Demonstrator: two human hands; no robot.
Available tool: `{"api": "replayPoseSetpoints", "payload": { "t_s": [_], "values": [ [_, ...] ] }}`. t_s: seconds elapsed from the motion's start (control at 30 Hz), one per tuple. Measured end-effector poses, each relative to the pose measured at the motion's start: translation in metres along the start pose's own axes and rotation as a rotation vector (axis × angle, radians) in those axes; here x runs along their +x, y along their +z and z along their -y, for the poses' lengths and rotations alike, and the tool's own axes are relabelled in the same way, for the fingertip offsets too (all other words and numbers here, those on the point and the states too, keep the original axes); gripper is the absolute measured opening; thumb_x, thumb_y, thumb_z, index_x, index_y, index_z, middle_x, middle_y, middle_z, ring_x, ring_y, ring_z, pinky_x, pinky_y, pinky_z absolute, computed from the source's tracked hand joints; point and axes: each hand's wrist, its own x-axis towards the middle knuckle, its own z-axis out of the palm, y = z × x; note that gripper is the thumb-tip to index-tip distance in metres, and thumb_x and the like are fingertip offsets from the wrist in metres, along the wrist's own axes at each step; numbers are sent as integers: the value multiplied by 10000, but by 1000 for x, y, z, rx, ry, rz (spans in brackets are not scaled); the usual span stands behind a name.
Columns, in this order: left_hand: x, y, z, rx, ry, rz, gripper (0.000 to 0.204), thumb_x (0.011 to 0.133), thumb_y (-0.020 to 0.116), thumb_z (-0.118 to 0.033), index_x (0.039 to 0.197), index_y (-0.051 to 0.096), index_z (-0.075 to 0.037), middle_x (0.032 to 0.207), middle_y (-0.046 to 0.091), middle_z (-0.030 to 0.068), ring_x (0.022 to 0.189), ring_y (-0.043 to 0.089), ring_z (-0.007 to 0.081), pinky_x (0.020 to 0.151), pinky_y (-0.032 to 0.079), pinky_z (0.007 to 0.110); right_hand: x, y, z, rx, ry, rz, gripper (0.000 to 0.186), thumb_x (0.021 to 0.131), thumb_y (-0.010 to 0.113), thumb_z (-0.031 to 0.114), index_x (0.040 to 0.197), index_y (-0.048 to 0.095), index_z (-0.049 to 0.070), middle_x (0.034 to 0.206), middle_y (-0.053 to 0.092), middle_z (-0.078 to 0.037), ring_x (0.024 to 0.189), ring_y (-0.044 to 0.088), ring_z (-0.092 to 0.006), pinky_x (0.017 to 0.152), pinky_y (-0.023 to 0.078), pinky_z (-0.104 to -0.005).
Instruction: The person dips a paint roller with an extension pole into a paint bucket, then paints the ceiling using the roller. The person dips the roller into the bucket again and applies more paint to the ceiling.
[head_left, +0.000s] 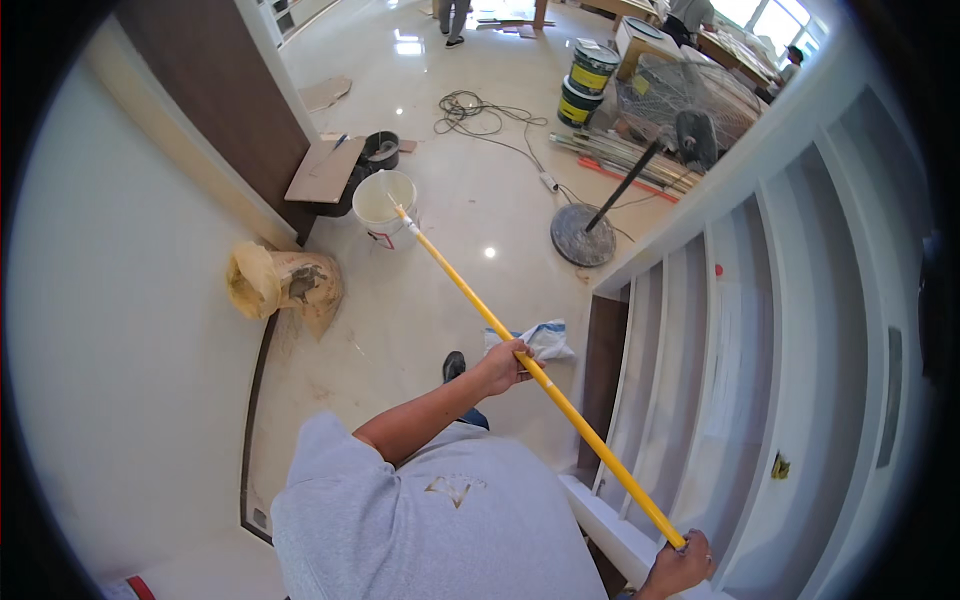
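A long yellow pole [590, 435] slants across the view from lower right to upper left. My left hand [505, 368] is closed around its middle. Down at the pole's near end, my right hand [682, 568] grips it beside the white shelves. The far end, with a pale fitting, reaches into a white bucket [385, 228] on the floor; whatever is on that tip is hard to make out inside. Just beyond my left hand lies a white bag with blue stripes [545, 340].
White built-in shelves [700, 340] line the right, a white wall [150, 330] the left. An open paper sack [300, 285] leans there. Farther off stand a fan [583, 235], stacked dark pails [583, 85], and a coiled cable [470, 112]. Other people work at the back.
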Motion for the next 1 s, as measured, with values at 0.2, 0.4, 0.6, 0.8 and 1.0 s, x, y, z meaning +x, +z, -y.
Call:
{"api": "replayPoseSetpoints", "payload": {
  "t_s": [0.2, 0.4, 0.6, 0.8, 1.0],
  "values": [
    [43, -35, 55, -35, -124, -78, 127, 947, 541, -272, 919, 512, -151, 919, 595, 34, 974, 688, 265, 967, 486, 452, -46, 41, -21, -7, -57, -73, 238, 674, 750, 46, 900, 682, 78, 934, 727, -67, 846, 656, -305, 841, 449, -439],
    [54, -34, 58, -4, -216, -150, 189, 966, 549, -302, 1010, 520, -121, 918, 592, 42, 952, 697, 285, 943, 522, 470, -57, 70, -31, -46, 37, 18, 141, 701, 720, 71, 827, 657, 78, 854, 690, -77, 825, 638, -317, 797, 439, -445],
    [58, -40, 51, 90, -267, -241, 277, 1094, 471, -320, 1164, 558, -67, 1071, 688, 84, 1079, 709, 314, 985, 566, 436, -79, 134, -61, -99, 11, 250, 75, 763, 690, 81, 796, 633, 44, 713, 650, -99, 707, 620, -320, 729, 453, -442],
    [76, -93, 29, 440, -290, 64, 260, 1097, 518, -286, 1270, 589, -106, 1293, 705, 54, 1133, 697, 244, 810, 571, 338, -100, 180, -62, 20, 21, 764, 339, 890, 744, 391, 939, 721, 56, 821, 743, -170, 755, 706, -401, 654, 534, -489],
    [57, -77, -42, 882, -172, 219, 513, 964, 738, -431, 1322, 639, -77, 1197, 698, 64, 1102, 657, 172, 883, 535, 341, -31, 251, 41, 242, 16, 1073, 357, 902, 717, 427, 960, 728, 74, 854, 745, -177, 792, 708, -408, 688, 537, -497]
  ]
}}
